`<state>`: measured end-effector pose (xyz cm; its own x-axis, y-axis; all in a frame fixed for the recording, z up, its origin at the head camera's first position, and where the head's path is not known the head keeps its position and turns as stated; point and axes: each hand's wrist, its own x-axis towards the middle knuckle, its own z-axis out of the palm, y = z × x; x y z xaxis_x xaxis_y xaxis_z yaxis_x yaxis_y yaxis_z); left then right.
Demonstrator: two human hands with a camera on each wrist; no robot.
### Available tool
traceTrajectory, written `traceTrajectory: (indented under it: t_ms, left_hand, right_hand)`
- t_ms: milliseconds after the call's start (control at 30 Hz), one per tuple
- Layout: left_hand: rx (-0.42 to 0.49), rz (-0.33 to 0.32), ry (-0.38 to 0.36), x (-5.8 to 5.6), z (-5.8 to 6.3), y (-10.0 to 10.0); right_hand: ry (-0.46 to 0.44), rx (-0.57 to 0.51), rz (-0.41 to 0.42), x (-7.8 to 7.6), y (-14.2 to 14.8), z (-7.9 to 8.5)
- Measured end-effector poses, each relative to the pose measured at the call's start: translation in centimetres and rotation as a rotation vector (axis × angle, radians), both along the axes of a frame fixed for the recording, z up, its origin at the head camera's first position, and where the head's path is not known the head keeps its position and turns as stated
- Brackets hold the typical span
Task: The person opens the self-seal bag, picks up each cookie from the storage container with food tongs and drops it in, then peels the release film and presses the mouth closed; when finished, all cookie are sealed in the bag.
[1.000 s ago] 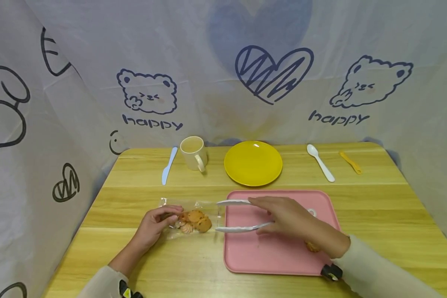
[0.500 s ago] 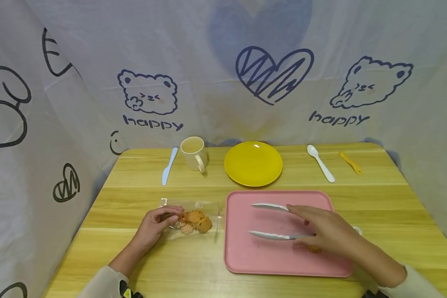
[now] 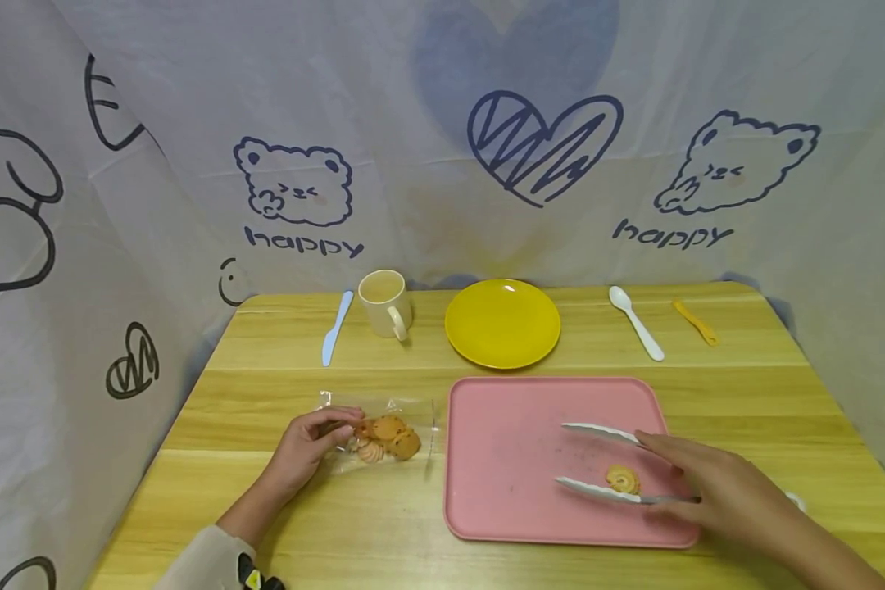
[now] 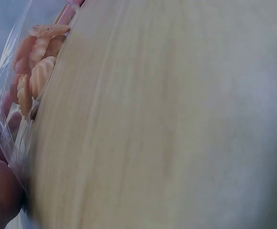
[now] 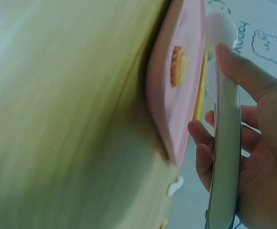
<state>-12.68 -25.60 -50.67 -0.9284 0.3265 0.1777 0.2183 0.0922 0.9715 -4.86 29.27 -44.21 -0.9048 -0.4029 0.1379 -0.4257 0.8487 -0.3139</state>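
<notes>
My left hand pinches the left end of a clear plastic bag lying on the table. Several cookies show through the film; ridged ones appear in the left wrist view. Between thumb and fingers my right hand holds a pair of tongs, arms spread apart and tips pointing left over the pink tray. One round swirled cookie sits at the tray's right part, overlapped by the near tong arm in the head view. The right wrist view shows that cookie apart from the tongs.
Along the back stand a cream mug and a yellow plate. A pale blue knife lies left of the mug. To the right lie a white spoon and a short yellow utensil handle. Patterned cloth hangs behind.
My right hand has drawn the tongs rightward and slightly nearer, from beside the bag to over the tray's right part, uncovering the cookie there. My left hand and the bag have stayed put.
</notes>
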Motion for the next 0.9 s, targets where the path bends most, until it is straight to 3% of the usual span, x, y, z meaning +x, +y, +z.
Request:
traceTrajectory:
  t_ms: [233,567,900]
  left_hand:
    - [0.003,0.002,-0.007,0.0,0.1,0.0]
    - [-0.001,0.025,-0.026,0.1,0.2,0.1]
    - [0.004,0.009,-0.004,0.0,0.0,0.0]
  right_hand:
    - [-0.121,0.010,-0.072,1.2,1.9,0.0]
    - [-0.323,0.124,-0.166,2.3,3.9,-0.3]
    - [-0.518,0.156,-0.242,1.9,4.5,-0.5]
